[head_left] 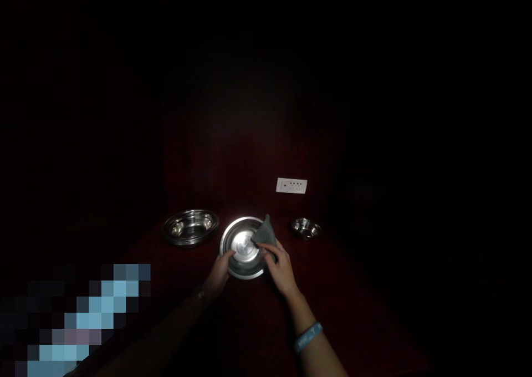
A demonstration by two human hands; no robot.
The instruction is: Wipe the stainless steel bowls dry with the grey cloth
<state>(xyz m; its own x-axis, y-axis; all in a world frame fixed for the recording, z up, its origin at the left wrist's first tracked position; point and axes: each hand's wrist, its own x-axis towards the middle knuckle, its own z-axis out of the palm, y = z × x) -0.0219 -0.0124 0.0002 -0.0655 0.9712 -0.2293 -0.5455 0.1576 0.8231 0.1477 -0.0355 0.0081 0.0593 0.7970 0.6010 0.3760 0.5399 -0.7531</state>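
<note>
A shiny steel bowl (pixel 244 243) is tilted toward me above the dark red surface. My left hand (pixel 221 269) grips its lower left rim, thumb over the inside edge and the other fingers hidden behind. At the right rim, my right hand (pixel 280 263) is closed on a grey-green cloth (pixel 265 234), which lies over the bowl's edge and partly inside it. A blue wristband (pixel 308 337) circles my right wrist.
To the left, several wide steel bowls (pixel 190 227) seem nested in a stack. A smaller steel bowl (pixel 306 228) sits at the right. On the back wall is a white socket plate (pixel 291 186). Darkness hides the surroundings, and a pixelated patch covers the lower left.
</note>
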